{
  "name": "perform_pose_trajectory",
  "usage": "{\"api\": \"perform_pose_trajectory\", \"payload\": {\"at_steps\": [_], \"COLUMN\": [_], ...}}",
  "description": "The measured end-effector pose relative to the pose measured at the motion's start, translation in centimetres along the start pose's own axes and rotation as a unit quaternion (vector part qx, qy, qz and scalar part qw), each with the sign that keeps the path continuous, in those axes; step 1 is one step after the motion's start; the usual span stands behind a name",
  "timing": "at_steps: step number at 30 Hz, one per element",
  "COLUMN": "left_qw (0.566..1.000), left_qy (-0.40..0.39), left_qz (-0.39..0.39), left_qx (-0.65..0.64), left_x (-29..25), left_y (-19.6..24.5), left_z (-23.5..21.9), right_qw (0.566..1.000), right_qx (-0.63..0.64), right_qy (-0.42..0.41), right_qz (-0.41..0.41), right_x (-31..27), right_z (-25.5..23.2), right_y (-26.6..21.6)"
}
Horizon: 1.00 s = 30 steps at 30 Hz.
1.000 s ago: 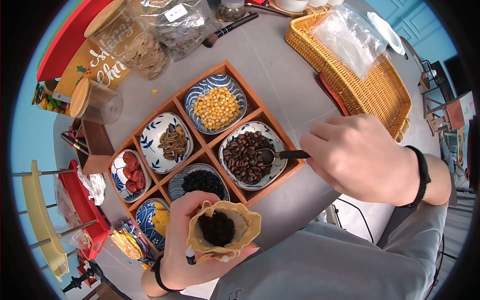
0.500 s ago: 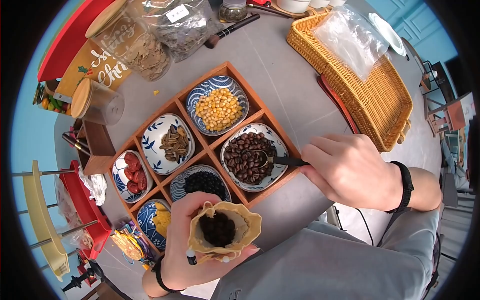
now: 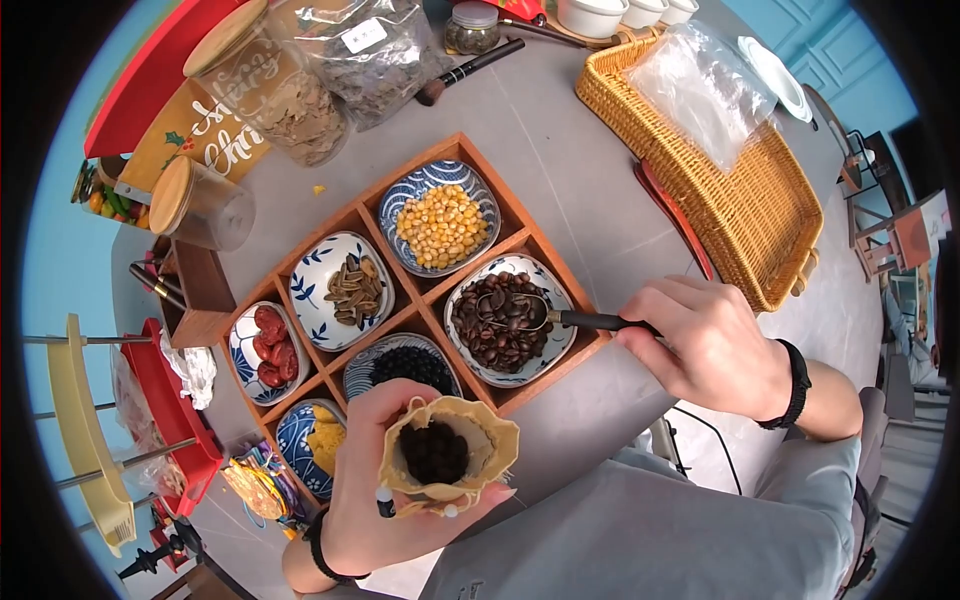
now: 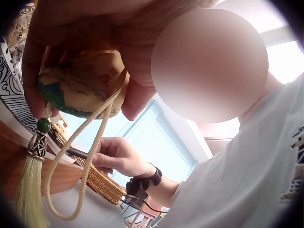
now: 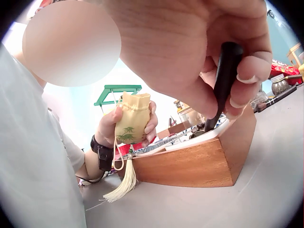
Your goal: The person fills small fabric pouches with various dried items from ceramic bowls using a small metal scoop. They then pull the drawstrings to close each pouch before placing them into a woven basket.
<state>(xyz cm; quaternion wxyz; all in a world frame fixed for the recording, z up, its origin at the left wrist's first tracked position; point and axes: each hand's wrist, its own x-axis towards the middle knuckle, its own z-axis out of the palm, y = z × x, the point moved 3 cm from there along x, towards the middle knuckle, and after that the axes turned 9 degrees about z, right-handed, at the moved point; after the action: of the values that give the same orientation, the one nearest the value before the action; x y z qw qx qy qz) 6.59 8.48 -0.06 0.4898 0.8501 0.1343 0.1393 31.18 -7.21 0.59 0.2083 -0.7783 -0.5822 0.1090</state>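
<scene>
My left hand (image 3: 365,500) grips a small cream pouch (image 3: 490,440), its mouth open upward with dark pieces inside. In the right wrist view the pouch (image 5: 134,118) shows green leaves and a hanging tassel (image 5: 124,183). My right hand (image 3: 715,345) pinches the black handle of a spoon (image 3: 595,320), whose bowl lies among the dark brown beans (image 3: 500,345) in a patterned dish. That dish sits in a divided wooden box (image 3: 590,350), beside dishes of corn kernels (image 3: 440,225), striped seeds (image 3: 353,290), red dried fruit (image 3: 273,350) and black beans (image 3: 410,365).
A wicker basket (image 3: 740,235) with a clear plastic bag (image 3: 705,90) lies at the right. Glass jars (image 3: 215,205), a bag of dried leaves (image 3: 375,70) and a brush (image 3: 470,72) stand or lie behind the box. A red rack (image 3: 185,430) is at the left.
My right hand has moved left and a little down in the head view, with the spoon still in the beans. The spoon's bowl has shifted slightly. My left hand has barely moved.
</scene>
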Motion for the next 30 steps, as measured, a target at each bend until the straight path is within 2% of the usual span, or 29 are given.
{"api": "perform_pose_trajectory", "payload": {"at_steps": [6,13,16,19,22,26,27,30], "left_qw": [1.000,1.000,1.000,1.000,1.000,0.997,0.997,0.994], "left_qy": [0.005,0.012,0.019,0.011,-0.021,-0.042,-0.042,-0.035], "left_qz": [0.007,0.008,0.004,0.006,0.004,-0.013,-0.008,-0.015], "left_qx": [0.009,0.011,0.004,0.002,-0.011,-0.068,-0.071,-0.101], "left_x": [0.2,0.6,0.6,0.7,0.5,0.1,0.1,0.1], "left_y": [-0.1,0.1,0.0,0.3,0.3,0.3,0.3,-0.1], "left_z": [-0.1,-0.1,-0.1,-0.1,0.0,0.2,0.1,0.1], "right_qw": [1.000,1.000,0.998,0.992,0.974,0.921,0.915,0.924], "right_qx": [0.011,0.016,0.018,-0.002,-0.069,-0.159,-0.155,-0.138], "right_qy": [0.011,-0.025,-0.042,-0.060,-0.017,0.121,0.132,0.146], "right_qz": [-0.001,-0.005,-0.036,-0.115,-0.215,-0.335,-0.349,-0.325], "right_x": [-0.1,0.3,0.5,0.8,1.2,0.7,0.5,-0.1], "right_z": [-1.6,-6.5,-7.9,-8.2,-7.8,-6.4,-6.6,-7.6], "right_y": [0.0,-2.7,-4.2,-5.5,-7.5,-9.5,-9.5,-9.2]}}
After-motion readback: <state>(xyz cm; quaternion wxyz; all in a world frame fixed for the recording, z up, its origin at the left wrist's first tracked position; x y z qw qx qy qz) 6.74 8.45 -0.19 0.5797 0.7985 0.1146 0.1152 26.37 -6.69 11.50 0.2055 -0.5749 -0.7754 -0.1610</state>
